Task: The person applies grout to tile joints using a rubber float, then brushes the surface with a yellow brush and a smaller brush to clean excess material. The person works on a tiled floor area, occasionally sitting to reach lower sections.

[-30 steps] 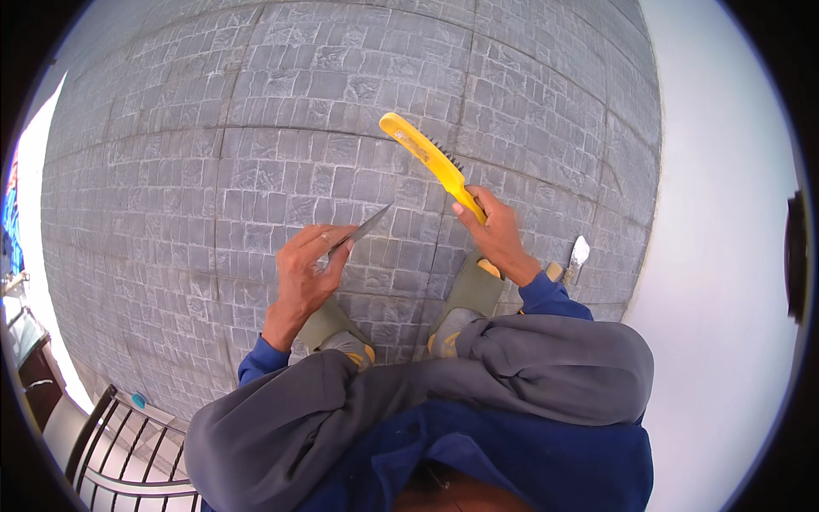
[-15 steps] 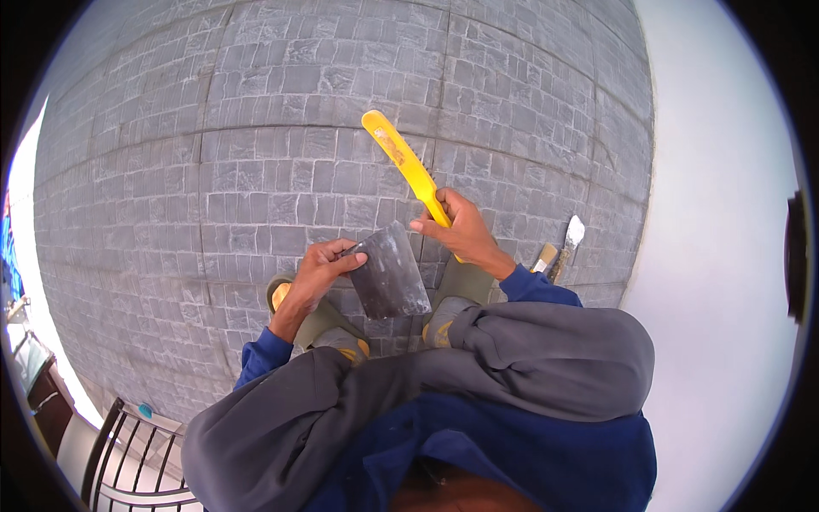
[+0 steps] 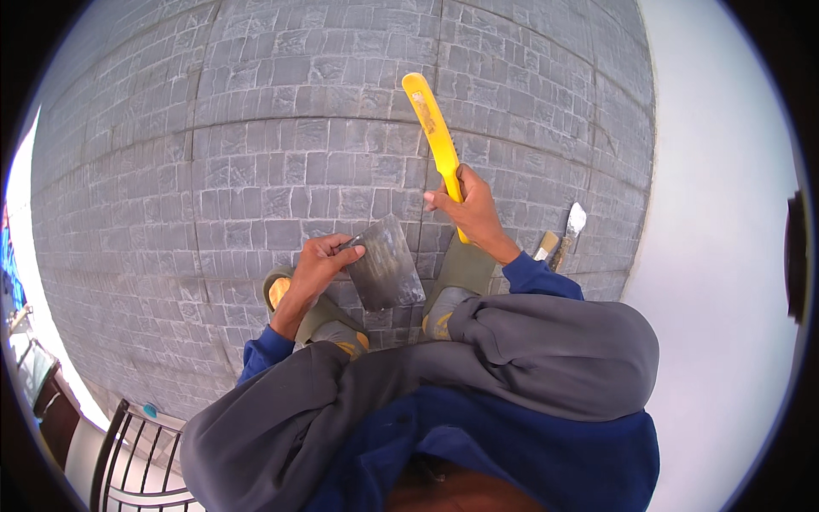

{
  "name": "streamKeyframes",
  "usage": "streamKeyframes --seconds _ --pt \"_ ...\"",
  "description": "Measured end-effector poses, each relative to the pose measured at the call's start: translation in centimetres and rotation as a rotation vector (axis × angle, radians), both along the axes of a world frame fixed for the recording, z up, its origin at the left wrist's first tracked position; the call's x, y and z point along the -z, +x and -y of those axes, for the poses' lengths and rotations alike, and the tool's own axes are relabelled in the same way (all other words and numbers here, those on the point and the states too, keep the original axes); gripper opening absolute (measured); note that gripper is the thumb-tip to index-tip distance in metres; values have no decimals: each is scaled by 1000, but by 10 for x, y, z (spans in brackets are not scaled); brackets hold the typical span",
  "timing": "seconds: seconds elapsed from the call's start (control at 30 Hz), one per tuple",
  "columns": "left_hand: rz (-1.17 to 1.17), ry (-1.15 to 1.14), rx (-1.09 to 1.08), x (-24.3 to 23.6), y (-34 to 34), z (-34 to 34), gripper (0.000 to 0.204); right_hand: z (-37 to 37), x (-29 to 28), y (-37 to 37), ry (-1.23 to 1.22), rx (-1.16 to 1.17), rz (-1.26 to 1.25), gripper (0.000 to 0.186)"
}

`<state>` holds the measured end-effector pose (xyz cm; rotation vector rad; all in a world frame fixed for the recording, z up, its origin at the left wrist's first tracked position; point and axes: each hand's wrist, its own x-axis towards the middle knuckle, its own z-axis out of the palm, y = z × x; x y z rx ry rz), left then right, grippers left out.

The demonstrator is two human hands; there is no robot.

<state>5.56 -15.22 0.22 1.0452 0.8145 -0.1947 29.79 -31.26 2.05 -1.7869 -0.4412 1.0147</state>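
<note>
My right hand (image 3: 478, 209) is closed around the lower handle of a yellow wire brush (image 3: 437, 128). The brush points up and away, with its dark bristles showing along the right side. In my left hand (image 3: 320, 269) is a thin, dark grey rectangular plate (image 3: 386, 264), pinched at its upper left edge between thumb and fingers. Pale smears mark the plate's surface, mostly near its lower edge. It is held tilted between my feet, below the brush and apart from it.
Grey paving (image 3: 290, 162) in a stone-block pattern spreads out ahead. Right of my feet lie a paintbrush (image 3: 546, 245) and a white-smeared trowel-like tool (image 3: 575, 222). A white wall (image 3: 717, 188) borders the right side. Dark metal railings (image 3: 141, 456) stand at the lower left.
The yellow wire brush has moved up and right and stands more upright, farther from the plate. The pale smears on the plate's middle look fainter. The left hand has barely shifted.
</note>
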Motion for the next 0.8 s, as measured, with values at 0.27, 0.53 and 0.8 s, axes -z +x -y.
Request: streamKeyframes --seconds 0.27,0.53,0.8 --pt "-195 687 128 9 -7 -24 33 -3 -5 -9 -52 -7 18 31" --pt "168 839 -123 -24 21 -5 50 -11 -20 -29 19 -342 292 45" --pt "116 271 -16 -21 20 5 39 -32 -36 -49 116 -765 314 57"
